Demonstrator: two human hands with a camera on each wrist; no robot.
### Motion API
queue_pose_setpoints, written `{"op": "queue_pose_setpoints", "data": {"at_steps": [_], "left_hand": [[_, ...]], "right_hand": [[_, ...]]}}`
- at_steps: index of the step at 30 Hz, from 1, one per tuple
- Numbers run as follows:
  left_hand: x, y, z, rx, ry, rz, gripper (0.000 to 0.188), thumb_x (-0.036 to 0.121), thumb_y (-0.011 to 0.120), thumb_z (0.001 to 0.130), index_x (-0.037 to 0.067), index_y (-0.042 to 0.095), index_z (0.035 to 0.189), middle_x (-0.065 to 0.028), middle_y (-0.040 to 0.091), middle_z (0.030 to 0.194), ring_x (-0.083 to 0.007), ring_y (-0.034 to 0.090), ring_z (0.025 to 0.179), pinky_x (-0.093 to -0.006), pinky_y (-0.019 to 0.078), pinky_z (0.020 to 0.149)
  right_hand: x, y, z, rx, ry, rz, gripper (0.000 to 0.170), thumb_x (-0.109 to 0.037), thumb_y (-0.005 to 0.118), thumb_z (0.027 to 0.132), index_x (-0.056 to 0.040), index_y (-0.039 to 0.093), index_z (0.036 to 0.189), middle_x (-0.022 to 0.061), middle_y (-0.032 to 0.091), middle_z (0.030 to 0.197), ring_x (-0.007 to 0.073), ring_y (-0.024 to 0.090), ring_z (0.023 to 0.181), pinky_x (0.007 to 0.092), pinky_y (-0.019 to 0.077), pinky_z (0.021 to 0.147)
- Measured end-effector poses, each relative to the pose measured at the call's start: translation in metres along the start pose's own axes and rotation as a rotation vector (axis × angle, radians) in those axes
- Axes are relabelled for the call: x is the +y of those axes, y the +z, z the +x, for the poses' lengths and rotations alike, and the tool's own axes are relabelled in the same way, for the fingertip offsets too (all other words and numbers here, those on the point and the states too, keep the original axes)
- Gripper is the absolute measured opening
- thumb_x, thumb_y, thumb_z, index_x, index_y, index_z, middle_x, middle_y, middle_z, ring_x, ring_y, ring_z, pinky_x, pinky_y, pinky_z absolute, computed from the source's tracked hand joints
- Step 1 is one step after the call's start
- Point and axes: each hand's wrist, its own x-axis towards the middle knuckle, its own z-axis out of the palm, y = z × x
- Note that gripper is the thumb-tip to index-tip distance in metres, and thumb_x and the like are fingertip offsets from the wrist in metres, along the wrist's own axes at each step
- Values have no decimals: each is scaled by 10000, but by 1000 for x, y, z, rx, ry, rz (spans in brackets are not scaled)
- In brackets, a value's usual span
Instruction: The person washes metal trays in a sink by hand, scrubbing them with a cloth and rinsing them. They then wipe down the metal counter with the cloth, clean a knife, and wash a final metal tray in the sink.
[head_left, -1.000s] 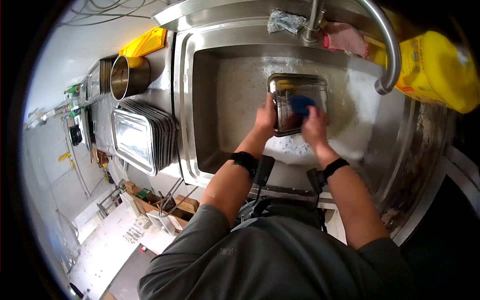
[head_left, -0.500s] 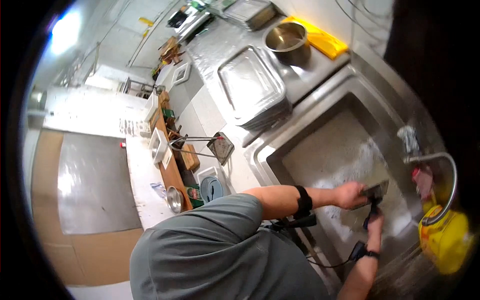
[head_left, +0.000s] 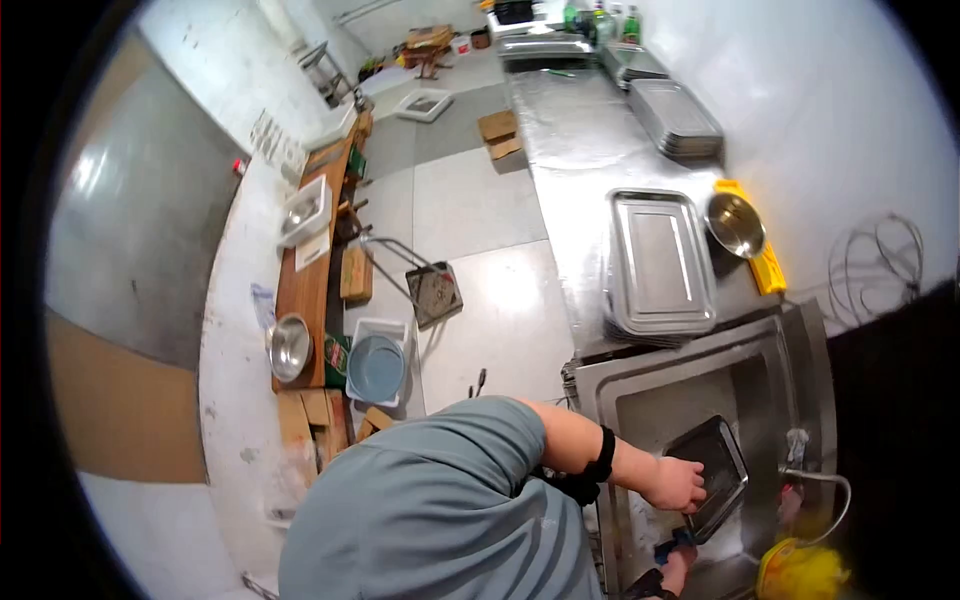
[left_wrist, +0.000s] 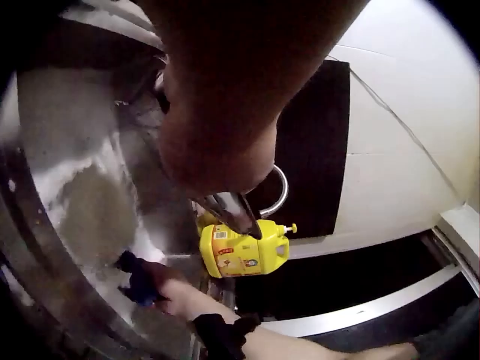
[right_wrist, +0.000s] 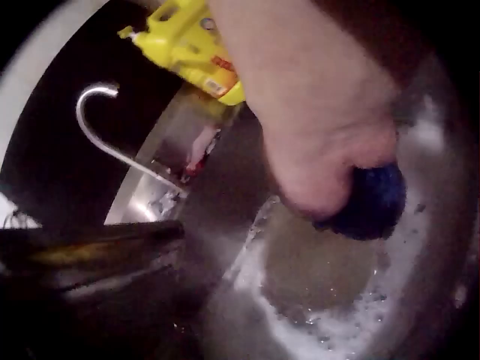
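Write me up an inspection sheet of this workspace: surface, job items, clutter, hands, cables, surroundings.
Surface: stainless steel sink, foamy water inside; shiny metal counter adjoining.
Job items: dark rectangular metal tray over the sink; dark blue scrubbing pad.
Clutter: stack of rectangular silver metal trays and round metal pot on the counter; yellow plastic jug by the sink.
Hands: left hand holds the tray; right hand grips the pad.
Cables: thin dark looped cable against the white wall, clear of the sink.
Surroundings: grey tiled floor; round silver metal bowl on a brown wooden bench.
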Motion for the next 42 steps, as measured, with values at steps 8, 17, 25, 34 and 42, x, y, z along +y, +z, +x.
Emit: {"op": "queue_pose_setpoints", "data": {"at_steps": [8,17,25,34,42], "left_hand": [[7,-42,-44,281,-8,141,189,277,563,775,131,674,821,-19,581,853,-226,543,845,-428,383,819],[1,-108,-72,336,-322,498,319,292,622,689,126,605,960,-61,537,906,-233,538,900,-455,379,926],[-59,-113,-105,283,-692,737,295,255,567,765,78,614,996,-91,577,938,-257,561,921,-480,365,951],[-111,-101,-109,180,-1058,528,243,278,602,760,93,715,869,-117,654,918,-301,597,911,-527,401,866],[-17,-28,-62,-11,-887,-114,229,225,600,813,81,713,950,-119,660,1029,-301,610,988,-449,479,814]], "right_hand": [[6,22,3,-113,-24,36,353,-230,486,935,-7,573,1196,95,619,1072,246,582,896,413,486,769],[-9,40,26,-448,86,243,361,-208,502,940,-3,561,1232,96,558,1241,331,573,993,482,483,856],[27,12,102,-259,-260,-441,389,-223,506,908,51,561,1178,194,609,1099,306,600,952,467,479,818],[-31,7,40,-410,173,-166,292,-199,436,944,-30,596,1120,94,551,865,221,532,706,432,519,735],[-88,47,38,-663,116,-166,379,-352,413,965,-108,630,1158,57,562,834,195,514,696,408,513,732]]}}
